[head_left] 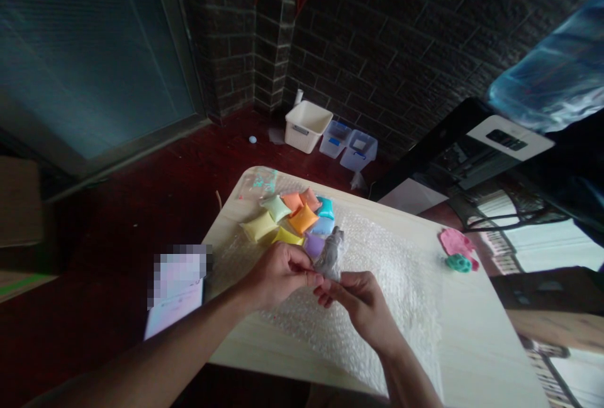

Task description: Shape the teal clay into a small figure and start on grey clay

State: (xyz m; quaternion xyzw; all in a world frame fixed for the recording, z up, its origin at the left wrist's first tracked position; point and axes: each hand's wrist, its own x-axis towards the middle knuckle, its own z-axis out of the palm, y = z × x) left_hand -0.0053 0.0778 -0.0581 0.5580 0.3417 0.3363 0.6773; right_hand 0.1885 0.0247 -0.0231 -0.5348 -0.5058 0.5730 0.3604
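My left hand [283, 273] and my right hand [361, 301] meet over the table, both closed with fingertips pinched together. Between them they grip the lower end of a grey clay packet [330, 254], its upper end pointing away from me. The wrapping looks crumpled and partly clear. Just beyond my left hand lie several soft pillow-shaped packets, among them a purple one [314, 244], a yellow one [287, 236], an orange one [303, 219] and a teal one [325, 207]. Under my hands spreads a sheet of bubble wrap [396, 288].
Pink clay [457, 242] and a green clay lump [458, 263] sit on the right of the pale wooden table [476, 339]. A blurred-out screen [174, 295] stands at the left edge. On the floor beyond are a white basket [302, 134] and two clear bins [359, 150]. A water dispenser [504, 137] stands right.
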